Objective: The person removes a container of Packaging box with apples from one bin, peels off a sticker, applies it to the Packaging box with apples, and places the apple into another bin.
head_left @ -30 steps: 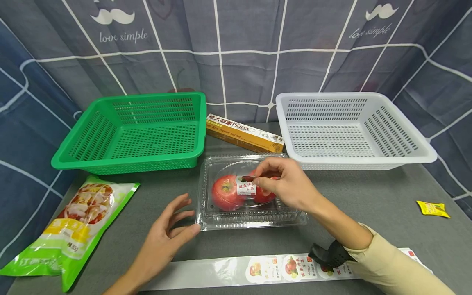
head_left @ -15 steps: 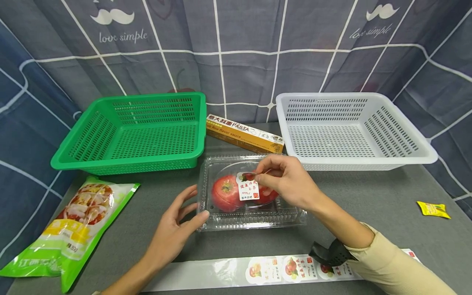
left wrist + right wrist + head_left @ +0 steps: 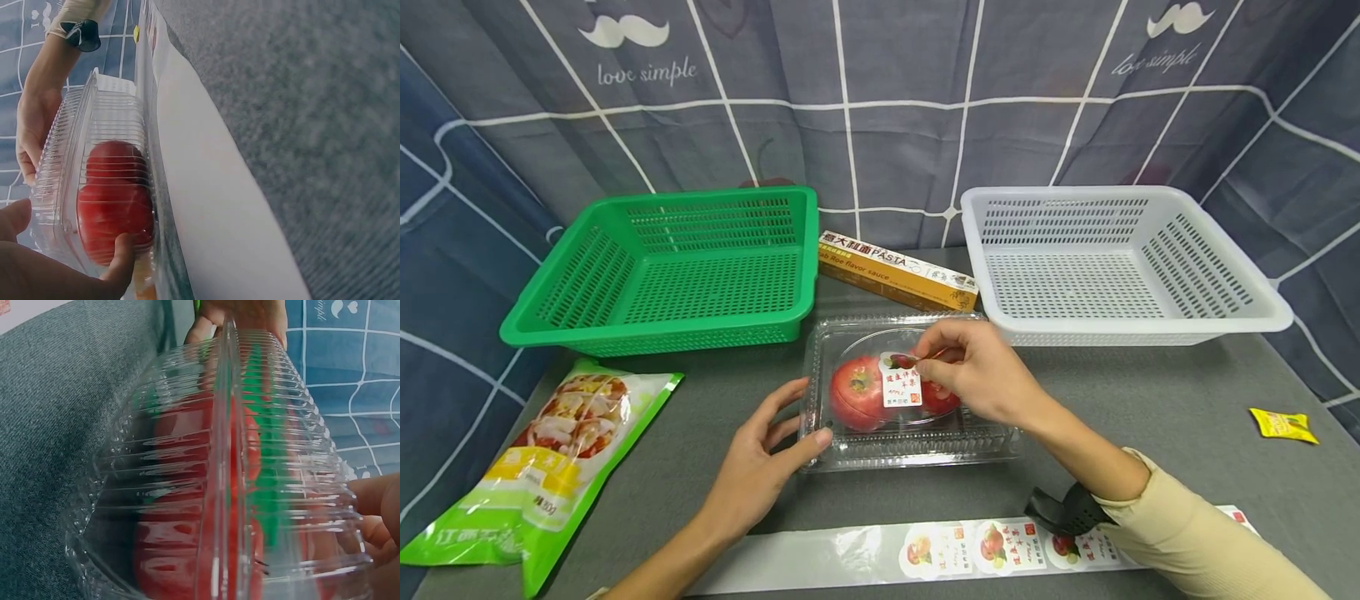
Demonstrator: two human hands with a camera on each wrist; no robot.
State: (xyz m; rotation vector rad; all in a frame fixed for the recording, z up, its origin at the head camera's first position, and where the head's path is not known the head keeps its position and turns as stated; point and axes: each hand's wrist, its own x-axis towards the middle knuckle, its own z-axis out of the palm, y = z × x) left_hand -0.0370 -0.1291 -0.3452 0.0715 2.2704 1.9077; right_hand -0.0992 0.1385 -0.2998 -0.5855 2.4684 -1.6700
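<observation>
Two red apples (image 3: 857, 396) lie inside a clear plastic clamshell box (image 3: 917, 450) on the grey table. My left hand (image 3: 760, 462) holds the box's left side, thumb near the front corner and fingers along the side wall. Over the lid, my right hand (image 3: 981, 371) pinches the upper right edge of a white apple sticker (image 3: 901, 390) between thumb and forefinger. The sticker overlaps the apples in the head view. In the left wrist view the box (image 3: 115, 115) stands between both hands; the right wrist view sees its ridged side (image 3: 181, 444), with right fingers (image 3: 375, 500) beside the lid.
Behind the box stand a green basket (image 3: 662, 333), a white basket (image 3: 1120, 327) and a pasta box (image 3: 895, 275) between them. A green-and-white food bag (image 3: 557, 467) lies left, a yellow sachet (image 3: 1283, 426) right. A strip of apple stickers (image 3: 842, 554) runs along the front.
My left hand has moved right from the box's front left corner and now holds its side. My right hand still pinches the sticker over the lid; more of the sticker's face shows.
</observation>
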